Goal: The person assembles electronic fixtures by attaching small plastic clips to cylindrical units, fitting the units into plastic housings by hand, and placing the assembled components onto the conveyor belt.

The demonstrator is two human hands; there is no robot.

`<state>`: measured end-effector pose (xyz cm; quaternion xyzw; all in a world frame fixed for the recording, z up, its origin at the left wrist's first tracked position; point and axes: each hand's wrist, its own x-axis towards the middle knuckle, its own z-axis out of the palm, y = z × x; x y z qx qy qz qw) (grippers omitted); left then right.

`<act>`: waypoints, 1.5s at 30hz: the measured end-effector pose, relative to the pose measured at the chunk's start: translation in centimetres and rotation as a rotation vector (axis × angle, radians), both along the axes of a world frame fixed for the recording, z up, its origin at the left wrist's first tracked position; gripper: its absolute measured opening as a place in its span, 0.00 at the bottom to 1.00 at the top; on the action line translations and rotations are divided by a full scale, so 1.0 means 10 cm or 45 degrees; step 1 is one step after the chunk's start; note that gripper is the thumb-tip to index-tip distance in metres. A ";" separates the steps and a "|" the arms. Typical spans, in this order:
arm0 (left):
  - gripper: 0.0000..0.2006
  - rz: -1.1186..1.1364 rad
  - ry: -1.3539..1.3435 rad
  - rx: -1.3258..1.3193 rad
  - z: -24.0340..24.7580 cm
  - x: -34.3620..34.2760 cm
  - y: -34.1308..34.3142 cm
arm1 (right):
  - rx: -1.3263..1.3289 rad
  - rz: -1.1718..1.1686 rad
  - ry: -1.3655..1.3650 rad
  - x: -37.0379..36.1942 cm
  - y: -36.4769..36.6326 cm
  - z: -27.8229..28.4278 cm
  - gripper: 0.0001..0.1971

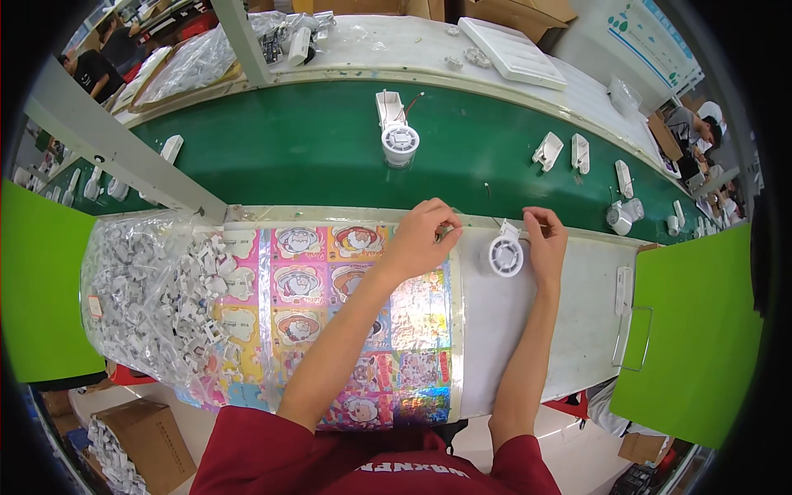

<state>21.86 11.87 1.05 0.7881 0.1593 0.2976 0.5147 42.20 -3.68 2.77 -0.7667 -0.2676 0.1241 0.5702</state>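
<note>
A white round fan unit [505,257] with a slatted face and a short neck stands on the pale worktop, just left of my right hand [546,246]. The fingers of that hand curl together beside the neck; whether they grip anything is too small to tell. To the left of the unit, over the edge of the colourful printed sheet [299,285], my left hand [425,239] is closed in a pinch. What sits between its thumb and forefinger, if anything, cannot be made out. A thin dark wire shows near the unit's neck.
Beyond the worktop runs a green conveyor belt [313,140] carrying another fan unit [399,144] and several white shells [580,153]. A clear bag [140,289] spills small white parts at left. Green panels [693,330] flank both sides. A grey post [140,148] rises at left.
</note>
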 end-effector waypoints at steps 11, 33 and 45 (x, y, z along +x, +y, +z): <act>0.06 -0.037 0.071 0.009 0.02 0.03 0.01 | -0.532 -0.454 -0.716 1.10 0.80 -0.20 0.31; 0.30 -0.136 0.293 0.592 0.47 -0.34 0.25 | -0.334 0.655 -1.184 -1.05 0.15 0.49 0.22; 0.25 -0.156 0.402 0.733 0.40 -0.26 0.18 | -0.517 0.087 -0.612 -0.93 -0.13 0.40 0.26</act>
